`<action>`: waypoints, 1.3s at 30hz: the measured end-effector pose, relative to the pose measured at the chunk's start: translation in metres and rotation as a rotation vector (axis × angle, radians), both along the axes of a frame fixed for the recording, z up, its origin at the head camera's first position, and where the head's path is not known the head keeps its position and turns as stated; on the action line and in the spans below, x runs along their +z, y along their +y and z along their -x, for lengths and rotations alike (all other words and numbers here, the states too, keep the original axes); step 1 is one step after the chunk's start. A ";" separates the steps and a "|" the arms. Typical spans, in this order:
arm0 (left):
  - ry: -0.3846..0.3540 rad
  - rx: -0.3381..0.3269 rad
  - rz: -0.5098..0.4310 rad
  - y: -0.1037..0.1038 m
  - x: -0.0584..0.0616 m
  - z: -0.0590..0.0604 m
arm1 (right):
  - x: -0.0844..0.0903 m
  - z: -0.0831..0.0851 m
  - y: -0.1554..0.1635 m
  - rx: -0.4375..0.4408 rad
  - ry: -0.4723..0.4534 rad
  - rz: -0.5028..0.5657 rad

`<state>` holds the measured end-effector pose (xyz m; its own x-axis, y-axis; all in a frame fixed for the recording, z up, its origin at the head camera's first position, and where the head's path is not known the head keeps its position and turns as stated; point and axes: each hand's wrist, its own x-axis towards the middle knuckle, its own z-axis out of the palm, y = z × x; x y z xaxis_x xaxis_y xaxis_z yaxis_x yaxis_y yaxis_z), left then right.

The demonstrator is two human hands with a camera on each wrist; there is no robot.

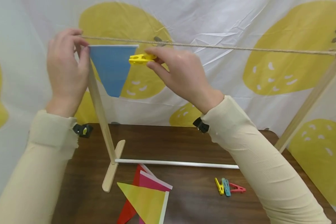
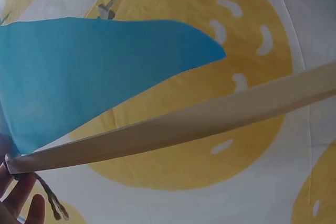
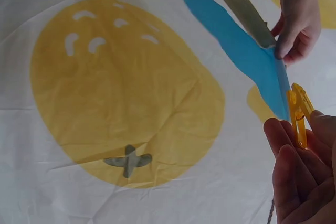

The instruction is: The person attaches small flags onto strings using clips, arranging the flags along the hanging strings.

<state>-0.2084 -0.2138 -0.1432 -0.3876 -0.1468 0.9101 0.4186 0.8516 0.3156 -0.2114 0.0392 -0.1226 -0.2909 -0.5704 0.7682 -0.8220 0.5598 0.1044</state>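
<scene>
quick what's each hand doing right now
Left hand: pinches the blue flag's top corner up at the string.
Right hand: pinches a yellow peg at the flag's other corner.

The left hand (image 1: pixel 65 67) pinches the top left corner of a blue flag (image 1: pixel 112 68) against the string (image 1: pixel 212 47), up at about 10 o'clock. The right hand (image 1: pixel 179 73) holds a yellow peg (image 1: pixel 141 58) at the flag's top right corner, just under the string. A wooden post (image 1: pixel 100 113) slants down to its foot on the brown table (image 1: pixel 190 146). At 6 o'clock lie red, pink and yellow flags (image 1: pixel 145 199); three pegs (image 1: pixel 228 187) lie at 5 o'clock
</scene>
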 end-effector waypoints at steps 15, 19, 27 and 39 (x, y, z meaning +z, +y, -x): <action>0.011 0.092 0.064 0.004 0.008 -0.001 | 0.030 -0.010 -0.007 -0.094 -0.027 -0.041; 0.016 0.138 0.089 0.004 0.011 -0.003 | 0.038 -0.010 -0.009 -0.094 -0.030 -0.028; 0.015 0.144 0.099 0.008 0.013 -0.005 | 0.045 -0.006 -0.011 -0.122 0.006 -0.048; 0.010 0.150 0.112 0.014 0.014 -0.006 | 0.053 -0.001 -0.017 -0.185 0.029 -0.101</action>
